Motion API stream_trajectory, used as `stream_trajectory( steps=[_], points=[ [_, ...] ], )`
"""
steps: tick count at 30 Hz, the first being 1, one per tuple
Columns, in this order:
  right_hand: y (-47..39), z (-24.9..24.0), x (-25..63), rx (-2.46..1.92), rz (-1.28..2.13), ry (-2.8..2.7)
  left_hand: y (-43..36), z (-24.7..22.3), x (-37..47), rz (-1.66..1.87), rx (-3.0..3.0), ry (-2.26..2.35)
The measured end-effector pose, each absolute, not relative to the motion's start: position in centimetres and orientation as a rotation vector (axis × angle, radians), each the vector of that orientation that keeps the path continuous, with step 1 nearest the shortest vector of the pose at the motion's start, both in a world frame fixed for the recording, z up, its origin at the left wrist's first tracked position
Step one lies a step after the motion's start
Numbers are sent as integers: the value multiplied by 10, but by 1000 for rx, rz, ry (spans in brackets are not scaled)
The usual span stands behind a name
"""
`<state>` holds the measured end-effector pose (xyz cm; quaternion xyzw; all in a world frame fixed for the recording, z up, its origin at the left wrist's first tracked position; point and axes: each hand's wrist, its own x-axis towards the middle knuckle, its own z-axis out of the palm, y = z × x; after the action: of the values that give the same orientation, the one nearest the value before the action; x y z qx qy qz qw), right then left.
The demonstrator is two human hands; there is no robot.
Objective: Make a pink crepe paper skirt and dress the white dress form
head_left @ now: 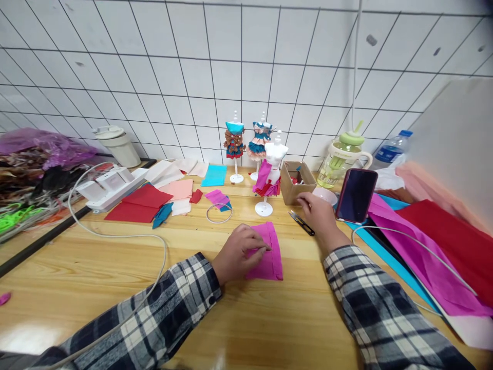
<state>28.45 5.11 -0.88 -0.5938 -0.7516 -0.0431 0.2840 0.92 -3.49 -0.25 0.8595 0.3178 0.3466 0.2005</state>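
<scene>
A folded piece of magenta cloth point(274, 257) lies flat on the wooden table in front of me. My left hand point(241, 253) rests over its left part, thumb and fingertips drawn together; whatever may be between them is too small to see. Farther right, my right hand point(319, 216) hovers by the front of a small cardboard box point(291, 191), fingers closed together at the tips, their contents unclear. Black thread snips point(302, 223) lie just left of that hand. A small white dress form point(276, 154) stands beside the box, draped with magenta and red cloth.
Two more dress forms in ruffled dresses point(234, 141) stand behind. Leftward lie a metal ring point(219, 213), red cloth point(140, 202) and a power strip point(115, 187) with a trailing cable. At right are a phone point(356, 195), a drink jug point(341, 159) and stacked fabric point(442, 246).
</scene>
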Motion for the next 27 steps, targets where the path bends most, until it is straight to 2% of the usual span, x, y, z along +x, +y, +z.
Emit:
stream_trajectory(
  steps=[5, 14, 19, 22, 27],
  points=[
    [63, 16, 273, -1421, -235, -1623, -33, -5, 12, 971, 2408, 860],
    [85, 1, 281, -1671, -351, -1508, -29, -8, 8, 928, 2561, 874],
    [60, 4, 277, -1502, -308, -1525, -27, -5, 6, 971, 2537, 889],
    [29, 4, 257, -1283, -186, -1688, -28, -1, 5, 1006, 2492, 888],
    [-23, 0, 217, -1104, 300, -1913, -32, -1, 3, 1039, 2428, 925]
  ],
)
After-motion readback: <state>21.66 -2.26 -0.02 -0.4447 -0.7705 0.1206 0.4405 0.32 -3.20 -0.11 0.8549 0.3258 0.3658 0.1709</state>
